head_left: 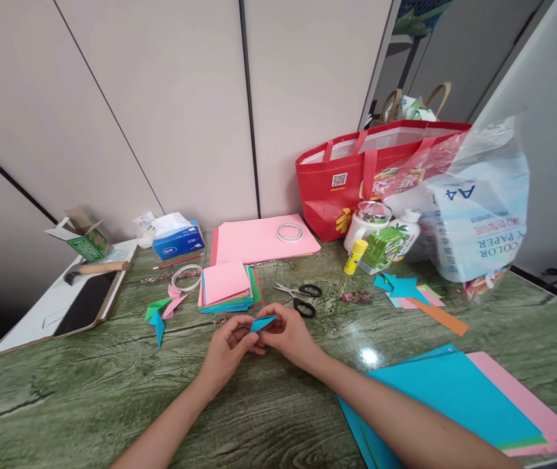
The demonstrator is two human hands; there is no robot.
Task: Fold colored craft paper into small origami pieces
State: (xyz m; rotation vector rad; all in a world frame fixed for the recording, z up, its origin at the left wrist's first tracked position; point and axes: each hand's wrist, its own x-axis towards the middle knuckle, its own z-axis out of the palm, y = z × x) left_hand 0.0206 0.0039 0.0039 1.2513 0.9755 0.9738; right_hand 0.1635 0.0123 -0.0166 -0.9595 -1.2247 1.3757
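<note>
Between my two hands is a small piece of folded blue paper (262, 323), narrow and pointed toward the right. My left hand (232, 342) pinches its left end, thumb in front. The fingers of my right hand (285, 335) close on its right side. Just beyond my hands lie black-handled scissors (302, 296), blades pointing left. A stack of square coloured paper (224, 286), pink on top, sits behind my left hand. Farther left are several folded paper pieces (163, 309) in green, pink and blue.
Large blue and pink sheets (449, 397) lie under my right forearm. Blue and orange scraps (405, 290), a yellow glue stick (356, 256) and a red bag (322, 195) stand right. At left are a tissue box (179, 242), a hammer (97, 267) and a tape roll (186, 278).
</note>
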